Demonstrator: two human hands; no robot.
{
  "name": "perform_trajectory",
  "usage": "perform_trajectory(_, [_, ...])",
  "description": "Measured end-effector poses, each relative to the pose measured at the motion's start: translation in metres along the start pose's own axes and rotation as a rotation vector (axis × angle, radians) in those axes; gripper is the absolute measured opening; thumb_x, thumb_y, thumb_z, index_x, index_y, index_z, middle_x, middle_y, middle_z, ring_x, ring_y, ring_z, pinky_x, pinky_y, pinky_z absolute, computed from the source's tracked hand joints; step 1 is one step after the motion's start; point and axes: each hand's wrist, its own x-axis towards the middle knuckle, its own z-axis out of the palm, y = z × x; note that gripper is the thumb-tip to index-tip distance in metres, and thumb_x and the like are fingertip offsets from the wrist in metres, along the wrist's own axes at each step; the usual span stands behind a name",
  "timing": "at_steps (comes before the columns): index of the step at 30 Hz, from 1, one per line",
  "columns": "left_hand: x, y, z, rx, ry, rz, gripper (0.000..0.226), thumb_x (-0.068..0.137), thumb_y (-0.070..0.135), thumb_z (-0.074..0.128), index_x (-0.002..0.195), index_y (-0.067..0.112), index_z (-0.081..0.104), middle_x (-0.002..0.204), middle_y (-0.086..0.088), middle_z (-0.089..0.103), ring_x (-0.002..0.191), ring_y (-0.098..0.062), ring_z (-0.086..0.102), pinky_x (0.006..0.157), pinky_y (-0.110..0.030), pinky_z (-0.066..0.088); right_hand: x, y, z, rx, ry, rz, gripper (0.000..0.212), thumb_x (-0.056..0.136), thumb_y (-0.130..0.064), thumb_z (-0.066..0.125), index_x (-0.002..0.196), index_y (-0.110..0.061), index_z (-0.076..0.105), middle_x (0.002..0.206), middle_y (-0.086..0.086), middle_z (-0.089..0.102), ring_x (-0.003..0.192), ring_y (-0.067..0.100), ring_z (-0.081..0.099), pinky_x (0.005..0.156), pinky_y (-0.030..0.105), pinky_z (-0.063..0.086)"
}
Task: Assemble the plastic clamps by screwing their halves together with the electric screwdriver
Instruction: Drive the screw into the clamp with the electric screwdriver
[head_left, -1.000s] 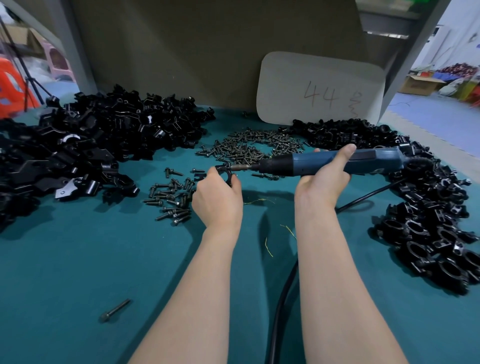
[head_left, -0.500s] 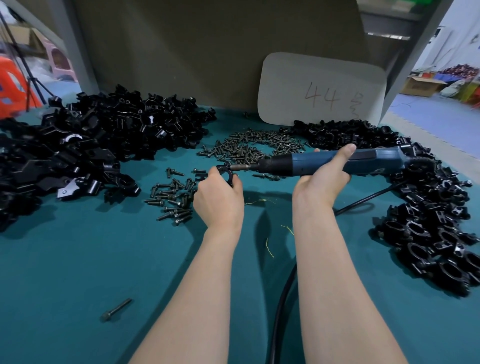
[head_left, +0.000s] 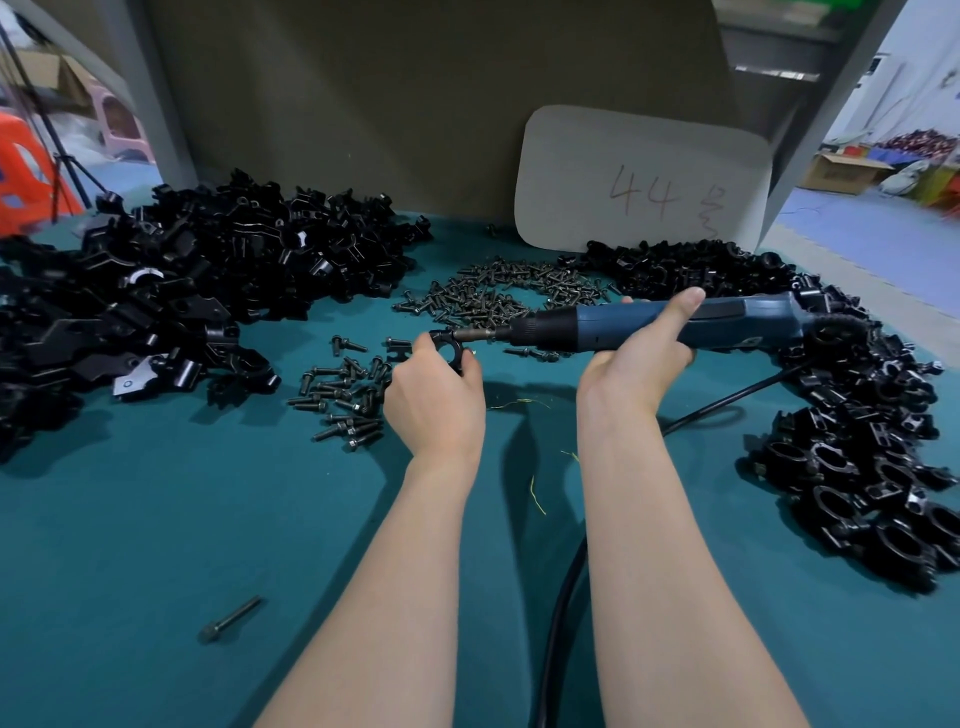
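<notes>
Driving a screw into a plastic clamp (head_left: 450, 347).
Left hand (head_left: 434, 400) grips it; right hand (head_left: 638, 358) grasps the electric screwdriver (head_left: 649, 327), bit touching clamp.

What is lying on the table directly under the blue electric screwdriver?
Under the electric screwdriver a few loose screws lie on the green table, and its black cord runs there. What lies under the part gripped by the right hand is covered.
</notes>
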Motion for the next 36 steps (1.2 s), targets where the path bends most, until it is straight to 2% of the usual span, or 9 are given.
perform_trajectory(7, [0.001, 0.0, 0.0, -0.028, 0.012, -0.011, 0.025, 0.092, 0.033, 0.058, 0.096, 0.009, 0.058, 0.075, -0.007, 0.063, 0.064, -0.026, 0.051, 0.059, -0.03, 0.035, -0.004, -0.002, 0.003, 0.056, -0.085, -0.011, 0.047, 0.098, -0.042, 0.047, 0.13, -0.011, 0.033, 0.104, -0.001, 0.056, 0.082, 0.007, 0.063, 0.055, 0.011, 0.049])
perform_trajectory(11, [0.001, 0.0, -0.001, -0.09, -0.002, -0.027, 0.022, 0.089, 0.035, 0.06, 0.09, 0.013, 0.058, 0.064, 0.001, 0.054, 0.06, -0.024, 0.053, 0.055, -0.029, 0.032, -0.005, -0.006, 0.005, 0.116, -0.182, -0.021, 0.042, 0.097, -0.042, 0.05, 0.128, -0.017, 0.035, 0.099, -0.001, 0.057, 0.081, 0.009, 0.064, 0.06, 0.015, 0.051])
perform_trajectory(16, [0.004, -0.002, -0.002, -0.076, -0.06, -0.043, 0.024, 0.087, 0.036, 0.062, 0.087, 0.013, 0.061, 0.064, 0.003, 0.053, 0.062, -0.024, 0.053, 0.051, -0.027, 0.032, -0.005, -0.008, 0.001, 0.137, -0.275, -0.004, 0.05, 0.097, -0.042, 0.049, 0.139, -0.019, 0.033, 0.106, 0.002, 0.057, 0.093, 0.015, 0.064, 0.073, 0.021, 0.052])
perform_trajectory(21, [0.007, -0.004, -0.003, 0.022, -0.123, -0.033, 0.027, 0.086, 0.041, 0.06, 0.088, 0.014, 0.062, 0.062, 0.004, 0.049, 0.066, -0.024, 0.054, 0.056, -0.027, 0.036, -0.002, -0.011, -0.003, 0.177, -0.376, 0.03, 0.036, 0.096, -0.042, 0.051, 0.127, -0.024, 0.045, 0.096, 0.002, 0.058, 0.088, 0.017, 0.063, 0.075, 0.024, 0.054])
perform_trajectory(27, [0.007, -0.004, -0.003, 0.076, -0.128, 0.004, 0.026, 0.086, 0.041, 0.058, 0.089, 0.015, 0.059, 0.064, 0.004, 0.047, 0.066, -0.025, 0.051, 0.057, -0.028, 0.035, 0.004, -0.012, -0.007, 0.224, -0.363, 0.069, 0.054, 0.095, -0.041, 0.053, 0.14, -0.015, 0.04, 0.096, 0.003, 0.054, 0.091, 0.019, 0.057, 0.083, 0.027, 0.051])
perform_trajectory(31, [0.005, -0.001, -0.002, 0.113, -0.138, 0.022, 0.024, 0.087, 0.042, 0.057, 0.088, 0.018, 0.056, 0.061, 0.006, 0.045, 0.061, -0.021, 0.049, 0.049, -0.026, 0.03, 0.008, -0.017, -0.012, 0.258, -0.378, 0.088, 0.039, 0.095, -0.037, 0.055, 0.127, -0.016, 0.045, 0.093, 0.004, 0.052, 0.096, 0.021, 0.053, 0.092, 0.03, 0.048])
perform_trajectory(36, [0.005, 0.0, -0.005, 0.087, -0.156, -0.002, 0.026, 0.085, 0.042, 0.058, 0.087, 0.017, 0.059, 0.062, 0.005, 0.048, 0.053, -0.013, 0.044, 0.045, -0.024, 0.025, 0.01, -0.021, -0.015, 0.29, -0.472, 0.104, 0.024, 0.094, -0.031, 0.057, 0.112, -0.018, 0.049, 0.095, 0.003, 0.054, 0.093, 0.019, 0.055, 0.092, 0.03, 0.048])
